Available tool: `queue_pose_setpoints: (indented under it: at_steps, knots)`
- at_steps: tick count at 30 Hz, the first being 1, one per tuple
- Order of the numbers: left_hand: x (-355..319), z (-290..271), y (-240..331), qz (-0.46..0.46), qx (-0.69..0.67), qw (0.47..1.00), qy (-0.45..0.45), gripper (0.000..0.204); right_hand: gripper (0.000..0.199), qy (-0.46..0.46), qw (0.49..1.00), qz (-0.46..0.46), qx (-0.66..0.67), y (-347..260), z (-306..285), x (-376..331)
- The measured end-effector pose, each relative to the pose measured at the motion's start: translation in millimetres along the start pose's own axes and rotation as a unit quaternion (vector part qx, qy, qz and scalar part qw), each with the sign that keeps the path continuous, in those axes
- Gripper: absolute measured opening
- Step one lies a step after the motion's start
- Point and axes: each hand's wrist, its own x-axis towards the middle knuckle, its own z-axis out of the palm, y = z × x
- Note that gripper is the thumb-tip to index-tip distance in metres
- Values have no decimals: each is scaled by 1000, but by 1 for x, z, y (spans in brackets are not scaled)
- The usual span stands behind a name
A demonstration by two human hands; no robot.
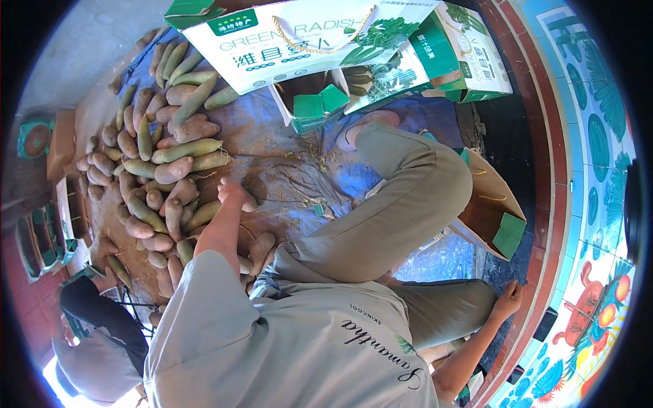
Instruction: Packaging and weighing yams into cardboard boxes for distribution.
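Observation:
My left hand (236,194) reaches out at the right edge of a pile of green radishes (197,150) and reddish-brown sweet potatoes (174,170). It is small in the picture, and I cannot tell whether its fingers grip anything. One green radish (205,213) lies just beside its wrist, and a sweet potato (261,249) sits nearer to me, by my leg. Over at the right, next to my bent knee, my right hand (509,299) is closed with curled fingers. Whatever might be inside that fist is hidden.
White and green carton boxes (320,41) with rope handles stand ahead. An open carton (486,204) leans beyond my right knee. Dirty blue sheeting (272,129) covers the ground. Another person (102,353) is at the lower left, near a tray (44,238). A painted wall (598,204) rises at the right.

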Motion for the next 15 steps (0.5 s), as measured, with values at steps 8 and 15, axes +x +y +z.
queue_pose_setpoints:
  at_steps: [8, 15]
  knots:
    - [-16, 33, -11, 75, 94, 991, 54, 66, 26, 5, 1000, -23, -5, -2, 7, 5]
    - [-49, 27, -16, 62, 99, 992, -48, 49, 23, 8, 999, -47, -22, -3, 10, 5]
